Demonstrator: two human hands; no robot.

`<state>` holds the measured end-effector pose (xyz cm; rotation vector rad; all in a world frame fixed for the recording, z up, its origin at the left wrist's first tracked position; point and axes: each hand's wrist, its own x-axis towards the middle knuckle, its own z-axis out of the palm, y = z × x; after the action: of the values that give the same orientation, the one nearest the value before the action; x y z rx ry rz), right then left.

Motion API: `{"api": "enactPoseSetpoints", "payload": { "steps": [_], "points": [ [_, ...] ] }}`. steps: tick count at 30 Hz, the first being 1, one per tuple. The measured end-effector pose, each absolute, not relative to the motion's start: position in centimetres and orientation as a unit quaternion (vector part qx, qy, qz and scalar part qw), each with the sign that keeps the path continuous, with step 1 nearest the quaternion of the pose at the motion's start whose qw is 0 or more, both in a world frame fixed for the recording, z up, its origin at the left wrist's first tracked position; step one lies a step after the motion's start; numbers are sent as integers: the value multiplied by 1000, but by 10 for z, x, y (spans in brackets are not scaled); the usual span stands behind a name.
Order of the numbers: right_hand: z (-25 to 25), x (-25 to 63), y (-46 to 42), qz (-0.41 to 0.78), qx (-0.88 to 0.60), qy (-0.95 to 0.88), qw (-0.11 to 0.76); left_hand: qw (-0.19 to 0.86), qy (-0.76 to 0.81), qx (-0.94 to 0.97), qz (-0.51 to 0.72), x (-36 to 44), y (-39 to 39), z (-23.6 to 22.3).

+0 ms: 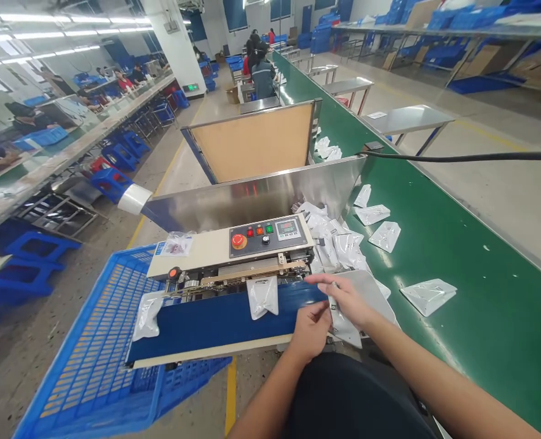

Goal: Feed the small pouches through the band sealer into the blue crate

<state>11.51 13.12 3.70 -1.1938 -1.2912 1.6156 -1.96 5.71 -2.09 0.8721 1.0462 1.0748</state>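
Observation:
My left hand (311,331) and my right hand (347,299) both pinch a clear plastic pouch (343,326) at the right end of the sealing machine's blue belt (206,323). Another pouch (262,296) rides on the belt with its top under the sealing head. A third pouch (147,314) hangs off the belt's left end, over the blue crate (88,366). The machine's control panel (265,235) carries a red round button and a small display.
A pile of unsealed pouches (334,244) lies beside the machine on the green conveyor (457,274), with loose pouches (428,296) scattered further right. A black cable (457,157) crosses above the conveyor. Blue stools (28,262) stand at the left; other people work far behind.

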Motion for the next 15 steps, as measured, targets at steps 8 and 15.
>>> {"api": "enactPoseSetpoints", "payload": {
  "steps": [8,15],
  "points": [
    [13,148,111,564,-533,-524,351,583,531,331,519,-28,72,-30],
    [-17,167,118,578,-612,-408,353,471,663,349,466,-22,92,-39]
  ]
}}
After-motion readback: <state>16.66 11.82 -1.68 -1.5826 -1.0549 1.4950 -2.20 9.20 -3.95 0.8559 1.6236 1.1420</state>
